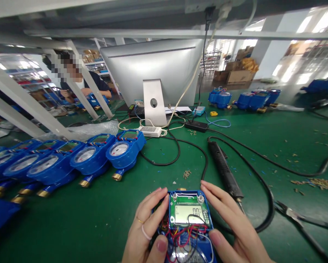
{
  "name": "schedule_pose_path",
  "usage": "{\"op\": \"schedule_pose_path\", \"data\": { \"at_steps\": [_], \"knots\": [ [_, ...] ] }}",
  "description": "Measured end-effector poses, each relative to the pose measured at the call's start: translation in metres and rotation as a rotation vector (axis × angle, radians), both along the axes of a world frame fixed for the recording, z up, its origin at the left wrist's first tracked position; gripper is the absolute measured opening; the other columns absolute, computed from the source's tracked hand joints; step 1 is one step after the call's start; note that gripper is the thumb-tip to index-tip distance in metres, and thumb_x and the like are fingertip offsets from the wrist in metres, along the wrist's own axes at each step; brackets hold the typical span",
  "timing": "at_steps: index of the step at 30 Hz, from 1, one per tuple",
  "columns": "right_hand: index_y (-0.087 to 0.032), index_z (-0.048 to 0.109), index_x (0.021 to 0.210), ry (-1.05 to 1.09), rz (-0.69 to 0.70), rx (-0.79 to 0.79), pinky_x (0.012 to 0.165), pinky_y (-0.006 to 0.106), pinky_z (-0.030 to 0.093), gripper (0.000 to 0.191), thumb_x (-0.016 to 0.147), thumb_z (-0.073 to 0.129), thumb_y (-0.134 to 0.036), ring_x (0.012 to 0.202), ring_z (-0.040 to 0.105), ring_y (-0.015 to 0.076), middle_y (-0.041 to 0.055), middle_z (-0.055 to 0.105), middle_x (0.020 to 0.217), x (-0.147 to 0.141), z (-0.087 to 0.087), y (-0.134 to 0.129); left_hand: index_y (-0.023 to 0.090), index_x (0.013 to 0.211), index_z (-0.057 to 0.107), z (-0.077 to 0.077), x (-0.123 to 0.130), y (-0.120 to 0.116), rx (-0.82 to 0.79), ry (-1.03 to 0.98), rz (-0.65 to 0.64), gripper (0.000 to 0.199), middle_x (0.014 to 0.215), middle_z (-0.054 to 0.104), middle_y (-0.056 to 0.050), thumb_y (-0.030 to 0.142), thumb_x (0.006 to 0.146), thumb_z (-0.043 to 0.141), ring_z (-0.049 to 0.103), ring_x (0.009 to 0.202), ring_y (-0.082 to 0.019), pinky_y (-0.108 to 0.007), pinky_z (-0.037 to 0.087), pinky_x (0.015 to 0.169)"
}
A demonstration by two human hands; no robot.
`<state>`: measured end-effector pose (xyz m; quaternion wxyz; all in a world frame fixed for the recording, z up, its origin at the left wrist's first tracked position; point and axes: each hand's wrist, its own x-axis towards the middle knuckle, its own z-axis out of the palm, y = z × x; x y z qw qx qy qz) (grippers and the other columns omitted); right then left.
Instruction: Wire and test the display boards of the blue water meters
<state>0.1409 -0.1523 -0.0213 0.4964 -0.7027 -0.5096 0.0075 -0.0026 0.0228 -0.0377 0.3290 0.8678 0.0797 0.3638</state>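
A blue water meter (210,223) lies in front of me, its electronics box uncovered. Its green circuit board (184,200) carries a lit display (189,214) with zeros on it. Red, black, yellow and white wires (188,233) bunch below the board, over the round dial, which is partly cut off by the lower edge. My left hand (146,223), with two rings, grips the meter's left side, fingers along the box. My right hand (235,223) holds the right side, fingertips at the upper corner and thumb lower down.
Several blue meters (125,149) stand in a row at left. A black electric screwdriver (224,170) and pliers (295,215) lie at right. Loose screws (187,174), cables and a power adapter (150,131) lie ahead, before a monitor (153,69). Another person (84,82) sits beyond the frame.
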Motion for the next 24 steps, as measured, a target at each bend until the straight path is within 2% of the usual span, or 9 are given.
{"op": "schedule_pose_path", "data": {
  "at_steps": [6,12,18,21,24],
  "knots": [
    [-0.022,0.029,0.149,-0.026,0.003,-0.044,0.110,0.042,0.037,0.055,0.096,0.046,-0.029,0.132,0.038,0.0287,0.0087,0.033,0.148,-0.001,-0.003,0.000,0.025,0.136,0.049,-0.005,0.001,-0.002,0.037,-0.028,0.023,0.051,0.134,0.055,-0.010,0.051,0.095,0.034,0.048,0.124,-0.028,-0.042,0.041,0.104],
    [-0.021,0.029,0.149,-0.071,0.026,-0.051,0.110,0.042,0.038,0.056,0.095,0.044,-0.022,0.133,0.036,0.0291,0.0086,0.031,0.150,-0.003,0.000,-0.001,0.024,0.137,0.048,0.004,0.000,0.000,0.054,-0.004,-0.041,0.049,0.135,0.055,-0.010,0.047,0.095,0.037,0.046,0.128,-0.030,-0.046,0.039,0.107],
    [-0.026,0.030,0.148,0.030,0.018,-0.016,0.112,0.035,0.035,0.054,0.096,0.045,-0.023,0.131,0.041,0.0223,0.0046,0.038,0.146,-0.008,-0.001,-0.002,0.024,0.142,0.041,0.009,-0.001,-0.006,-0.026,-0.012,-0.082,0.048,0.144,0.047,-0.010,0.038,0.096,0.040,0.044,0.130,-0.029,-0.046,0.039,0.108],
    [-0.026,0.035,0.146,0.067,0.032,0.008,0.110,0.032,0.037,0.050,0.097,0.047,-0.027,0.130,0.042,0.0215,0.0047,0.041,0.144,-0.006,-0.003,-0.001,0.025,0.142,0.041,0.008,-0.002,-0.006,-0.056,-0.007,-0.083,0.047,0.145,0.046,-0.010,0.036,0.096,0.041,0.043,0.132,-0.028,-0.046,0.037,0.109],
    [-0.028,0.040,0.143,0.144,0.050,0.026,0.108,0.026,0.038,0.046,0.098,0.049,-0.033,0.130,0.042,0.0191,0.0036,0.044,0.142,-0.004,-0.003,0.001,0.026,0.143,0.038,0.008,-0.004,-0.003,-0.055,0.058,-0.137,0.049,0.147,0.042,-0.009,0.033,0.095,0.045,0.041,0.134,-0.027,-0.043,0.037,0.110]
  ]
}}
